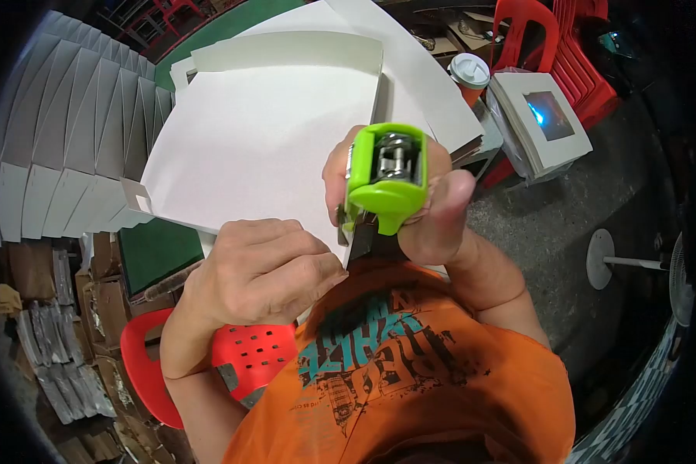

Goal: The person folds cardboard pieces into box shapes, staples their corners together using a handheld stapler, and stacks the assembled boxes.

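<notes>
The right hand (pixel 433 220) clasped a lime-green plastic tool with metal workings (pixel 387 198) at the near right corner of a shallow, smooth white cardboard tray with upright walls (pixel 247 131); the left hand (pixel 263 267), fingers bent, grasped its near edge. The tray lay over white sheets (pixel 414 73) on a green-topped table (pixel 162 251); past the sheets' right edge stood an orange cup (pixel 470 94) under a white plastic lid (pixel 469 68), contents hidden

orange shirt (pixel 479 402); teal block lettering (pixel 367 334); black distressed print (pixel 394 379); bare forearms (pixel 491 280); bare fingers (pixel 286 267)
</notes>
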Motion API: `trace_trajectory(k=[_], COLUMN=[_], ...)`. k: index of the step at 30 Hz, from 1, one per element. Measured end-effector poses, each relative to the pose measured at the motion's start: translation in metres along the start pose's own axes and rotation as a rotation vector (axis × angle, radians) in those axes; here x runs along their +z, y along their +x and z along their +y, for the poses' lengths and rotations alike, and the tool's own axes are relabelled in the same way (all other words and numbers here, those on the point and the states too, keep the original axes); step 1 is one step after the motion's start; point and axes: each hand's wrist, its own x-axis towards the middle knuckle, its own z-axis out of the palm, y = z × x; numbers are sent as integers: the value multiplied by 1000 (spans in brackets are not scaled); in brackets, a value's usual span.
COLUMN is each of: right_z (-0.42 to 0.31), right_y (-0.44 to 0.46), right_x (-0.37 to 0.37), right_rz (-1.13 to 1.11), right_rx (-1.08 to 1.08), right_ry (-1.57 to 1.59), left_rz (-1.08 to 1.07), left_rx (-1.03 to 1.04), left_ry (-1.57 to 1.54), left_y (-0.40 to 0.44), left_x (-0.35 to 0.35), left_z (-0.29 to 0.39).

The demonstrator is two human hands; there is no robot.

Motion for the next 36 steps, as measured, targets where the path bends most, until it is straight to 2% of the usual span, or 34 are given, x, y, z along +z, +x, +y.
trace_trajectory(k=[7, 10, 13, 16, 20, 23, 28, 31, 32, 34, 36], right_z=[20, 19, 20, 16, 13, 12, 10, 18, 14, 2, -11], right_y=[4, 8, 11, 12, 8, -4, -9, -1, -2, -8, -19], right_x=[7, 10, 10, 14, 18, 24, 21, 25, 18, 9, 2], right_rz=[56, 64, 38, 74, 49, 5, -42, 52, 20, 55, 149], right_rx=[-263, -304, -330, -329, -422, -410, -387, -476, -417, -272, -154], right_ry=[25, 13, 32, 14, -61, -162, -281, -174, -167, 66, 264], left_rz=[-5, -48, 28, 105, 129, 18, 63, 52, 58, 105, -4], left_rx=[30, -54, 28, -10, -185, -296, -279, -264, -246, -158, -177], left_ry=[11, 54, 70, 139, 71, -14, 59, 177, 256, 378, 440], left_y=[1, -5, -2, -3, -12, -10, -14, -16, -20, -28, -43], left_x=[1, -1, 5, 7, -1, -12, -8, -14, -19, -30, -49], left_z=[-1, 3, 2, 5, 12, 11, 9, 8, 6, -5, -15])
